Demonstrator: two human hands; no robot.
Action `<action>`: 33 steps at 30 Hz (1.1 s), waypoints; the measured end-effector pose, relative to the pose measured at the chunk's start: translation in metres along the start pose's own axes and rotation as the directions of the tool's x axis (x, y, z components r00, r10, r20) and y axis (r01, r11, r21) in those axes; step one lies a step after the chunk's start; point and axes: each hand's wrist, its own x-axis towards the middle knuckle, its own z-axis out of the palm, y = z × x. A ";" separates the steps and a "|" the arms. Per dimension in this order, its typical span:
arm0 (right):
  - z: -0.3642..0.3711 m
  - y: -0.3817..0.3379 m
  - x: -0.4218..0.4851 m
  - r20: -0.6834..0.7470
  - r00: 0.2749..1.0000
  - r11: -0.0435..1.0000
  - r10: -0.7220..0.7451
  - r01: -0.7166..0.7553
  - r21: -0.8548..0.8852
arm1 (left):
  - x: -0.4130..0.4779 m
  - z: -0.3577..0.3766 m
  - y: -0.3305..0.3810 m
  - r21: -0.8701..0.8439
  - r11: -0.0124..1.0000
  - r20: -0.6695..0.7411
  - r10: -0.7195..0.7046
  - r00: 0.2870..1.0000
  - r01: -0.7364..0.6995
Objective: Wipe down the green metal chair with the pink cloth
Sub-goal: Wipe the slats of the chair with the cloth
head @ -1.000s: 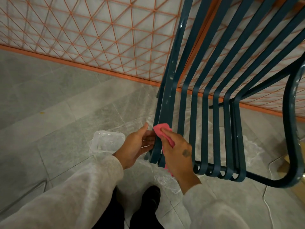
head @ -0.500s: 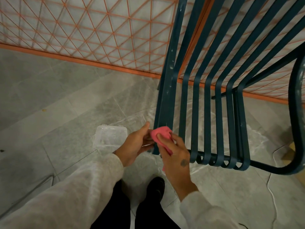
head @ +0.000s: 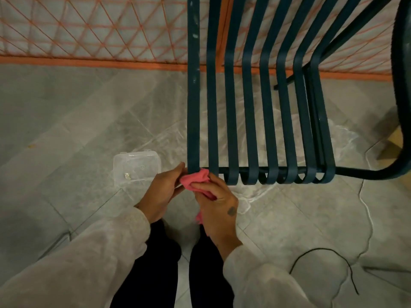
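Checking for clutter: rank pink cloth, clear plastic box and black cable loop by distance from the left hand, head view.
1. Pink cloth, right beside the left hand.
2. Clear plastic box, on its left.
3. Black cable loop, far right.
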 end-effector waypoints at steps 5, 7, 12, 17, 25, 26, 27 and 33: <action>0.000 0.010 0.006 0.080 0.977 0.966 0.198 -0.208 0.154 | 0.007 0.000 -0.012 -0.003 1.000 -0.018 0.006 1.000 -0.006; -0.006 0.011 0.009 0.114 0.947 0.930 0.300 -0.317 0.188 | 0.007 0.001 -0.014 -0.031 0.999 -0.005 -0.018 1.000 0.018; -0.021 0.019 0.015 0.145 0.888 0.842 0.436 -0.459 0.282 | 0.000 0.001 -0.015 -0.059 0.997 -0.008 -0.053 0.999 0.052; -0.011 0.013 0.031 0.176 0.889 0.873 0.424 -0.452 0.181 | -0.003 -0.003 -0.012 0.015 0.998 0.033 -0.054 0.998 0.053; -0.017 0.000 0.027 0.267 0.895 0.864 0.357 -0.425 0.269 | -0.004 -0.002 -0.017 -0.019 0.998 -0.001 -0.062 0.998 0.061; -0.022 -0.005 0.027 0.285 0.900 0.856 0.329 -0.412 0.313 | -0.004 -0.002 -0.017 -0.035 0.997 -0.011 -0.067 0.998 0.066; -0.026 -0.010 0.027 0.296 0.904 0.848 0.308 -0.402 0.345 | -0.006 -0.001 -0.017 -0.048 0.997 -0.016 -0.068 0.998 0.067; -0.011 -0.012 0.044 0.288 0.905 0.922 0.313 -0.363 0.136 | -0.010 0.000 -0.011 -0.026 0.998 -0.015 -0.065 0.998 0.064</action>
